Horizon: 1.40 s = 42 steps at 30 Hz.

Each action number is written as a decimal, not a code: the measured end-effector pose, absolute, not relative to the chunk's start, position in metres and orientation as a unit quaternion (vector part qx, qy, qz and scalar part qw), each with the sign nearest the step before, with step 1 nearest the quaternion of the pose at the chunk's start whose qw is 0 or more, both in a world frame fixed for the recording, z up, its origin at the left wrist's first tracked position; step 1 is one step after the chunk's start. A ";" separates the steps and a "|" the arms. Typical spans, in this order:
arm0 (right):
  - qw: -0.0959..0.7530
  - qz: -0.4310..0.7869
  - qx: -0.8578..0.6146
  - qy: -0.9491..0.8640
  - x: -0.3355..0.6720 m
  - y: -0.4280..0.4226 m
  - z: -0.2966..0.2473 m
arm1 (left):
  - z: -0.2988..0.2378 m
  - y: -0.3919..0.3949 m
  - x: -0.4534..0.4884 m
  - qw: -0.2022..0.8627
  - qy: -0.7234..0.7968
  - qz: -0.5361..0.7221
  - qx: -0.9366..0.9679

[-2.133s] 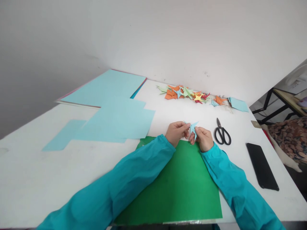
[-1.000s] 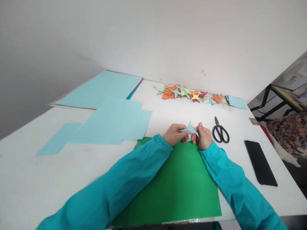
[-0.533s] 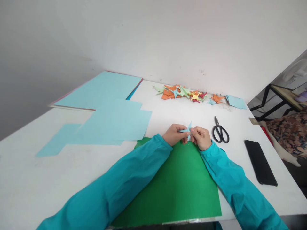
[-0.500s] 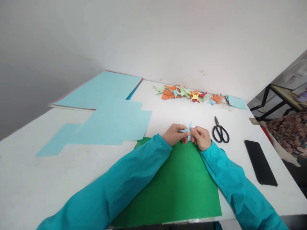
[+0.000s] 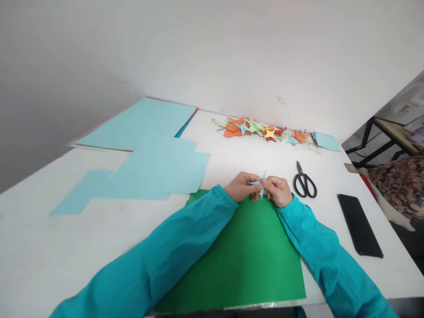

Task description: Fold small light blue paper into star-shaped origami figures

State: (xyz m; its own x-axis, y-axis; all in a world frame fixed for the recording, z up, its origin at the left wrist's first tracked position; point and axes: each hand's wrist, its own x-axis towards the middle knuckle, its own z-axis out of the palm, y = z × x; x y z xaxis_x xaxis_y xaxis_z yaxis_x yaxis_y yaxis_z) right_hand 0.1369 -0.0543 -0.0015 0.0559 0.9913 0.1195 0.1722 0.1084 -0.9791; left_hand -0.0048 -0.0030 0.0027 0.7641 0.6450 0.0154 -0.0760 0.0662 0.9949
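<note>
A small light blue folded paper star (image 5: pixel 261 182) is pinched between both my hands above the far edge of a green sheet (image 5: pixel 245 260). My left hand (image 5: pixel 241 187) grips its left side with thumb and fingers closed. My right hand (image 5: pixel 278 191) grips the right side, fingers curled tight. Only a few points of the star show between the fingers. Both arms wear teal sleeves and reach over the green sheet on the white table (image 5: pixel 43 247).
Black scissors (image 5: pixel 304 182) lie just right of my hands, a black phone (image 5: pixel 359 225) further right. Light blue sheets (image 5: pixel 159 168) and a paper stack (image 5: pixel 139 123) lie at left. A pile of coloured folded stars (image 5: pixel 258 128) sits by the wall.
The star has turned and closed up between my fingers; my right hand has drawn in closer to the left, covering more of it. The view has shifted slightly.
</note>
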 end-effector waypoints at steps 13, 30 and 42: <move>0.535 0.470 -0.504 -0.488 0.137 -0.053 -0.006 | 0.002 -0.004 -0.004 0.716 0.216 0.262 0.610; 0.472 0.413 -0.534 -0.566 0.137 -0.055 -0.002 | 0.006 -0.004 -0.004 0.689 0.201 0.275 0.640; 0.535 0.471 -0.503 -0.489 0.137 -0.052 -0.006 | -0.002 -0.004 -0.002 0.741 0.191 0.274 0.583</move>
